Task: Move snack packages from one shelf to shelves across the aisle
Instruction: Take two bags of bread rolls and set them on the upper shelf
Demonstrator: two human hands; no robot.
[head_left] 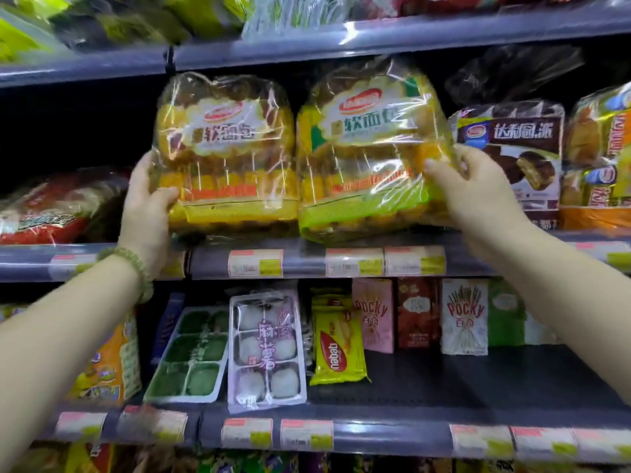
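- yellow soft-bread bag (225,155) stands upright on the middle shelf (307,264), and your left hand (150,206) has its grip on the bag's lower left edge, thumb across the front, fingers behind.
- your right hand (467,189) pinches the lower right corner of the green-trimmed soft-bread bag (372,148), which tilts a little to the left, its base at the shelf's front lip.
- both bags sit side by side, touching.
- just right of them stands a brown chocolate pie bag (512,155); a red bag (58,206) lies to the left.
- on the shelf below you see a purple mochi tray (266,349), a green mochi tray (191,356), a yellow nabati wafer pack (336,346) and pocky boxes (464,319).
- a green bead bracelet (133,264) circles your left wrist.
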